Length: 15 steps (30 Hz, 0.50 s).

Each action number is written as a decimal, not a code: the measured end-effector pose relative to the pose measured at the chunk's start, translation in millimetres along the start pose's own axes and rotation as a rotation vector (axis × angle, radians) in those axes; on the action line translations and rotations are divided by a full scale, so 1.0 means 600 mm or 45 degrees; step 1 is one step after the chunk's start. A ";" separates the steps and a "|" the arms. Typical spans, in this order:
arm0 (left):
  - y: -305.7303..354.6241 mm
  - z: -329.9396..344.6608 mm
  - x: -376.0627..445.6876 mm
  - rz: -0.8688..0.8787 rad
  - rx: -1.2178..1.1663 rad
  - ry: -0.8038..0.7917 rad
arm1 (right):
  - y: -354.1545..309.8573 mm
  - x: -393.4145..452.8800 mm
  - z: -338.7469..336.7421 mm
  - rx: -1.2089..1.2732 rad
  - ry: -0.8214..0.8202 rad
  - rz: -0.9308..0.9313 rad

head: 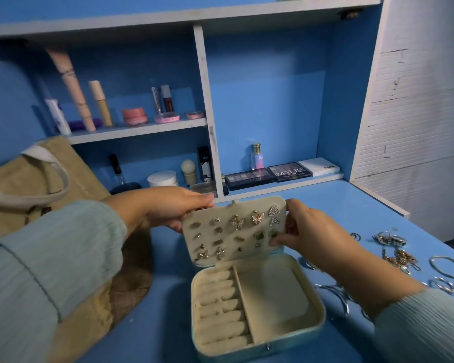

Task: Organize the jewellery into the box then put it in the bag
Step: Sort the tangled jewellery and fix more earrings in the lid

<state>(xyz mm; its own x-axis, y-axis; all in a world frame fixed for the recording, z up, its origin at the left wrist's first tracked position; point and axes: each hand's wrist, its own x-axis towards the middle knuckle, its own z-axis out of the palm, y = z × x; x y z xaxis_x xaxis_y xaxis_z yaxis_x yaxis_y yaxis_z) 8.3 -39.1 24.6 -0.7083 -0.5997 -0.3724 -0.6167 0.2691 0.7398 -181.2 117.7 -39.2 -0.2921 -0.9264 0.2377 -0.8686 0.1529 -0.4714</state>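
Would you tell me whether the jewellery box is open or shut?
Open: the jewellery box has its lid raised, showing earrings and bare compartments.

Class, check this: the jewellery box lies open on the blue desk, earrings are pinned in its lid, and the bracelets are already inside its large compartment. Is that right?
Not quite. The head view shows the large compartment empty; the bracelets lie on the blue desk, right of the jewellery box. The rest holds.

Readable: "MATTE" in large pale capitals on the lid of the flat black rectangular eyeshadow palette (pixel 289 172) lying on the low blue shelf. Letters resembling "SB" on the small clear perfume bottle with gold cap (pixel 257 156). Other print too blurred to read.
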 end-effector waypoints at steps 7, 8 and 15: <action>-0.030 -0.010 -0.037 -0.181 -0.278 0.142 | -0.009 0.038 -0.012 0.070 -0.181 0.148; -0.034 -0.005 -0.036 -0.193 -0.323 0.186 | -0.010 0.043 -0.013 0.070 -0.203 0.164; -0.062 0.030 -0.016 -0.202 -0.547 0.437 | -0.010 0.062 -0.012 0.097 -0.372 0.251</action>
<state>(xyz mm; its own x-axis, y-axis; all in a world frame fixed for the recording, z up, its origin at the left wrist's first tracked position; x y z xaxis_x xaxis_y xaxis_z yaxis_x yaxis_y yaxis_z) 31.8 -29.7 -9.4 -0.4221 -0.8375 -0.3470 -0.4607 -0.1314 0.8778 -189.7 84.5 -21.4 -0.3146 -0.9427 -0.1115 -0.7714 0.3223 -0.5487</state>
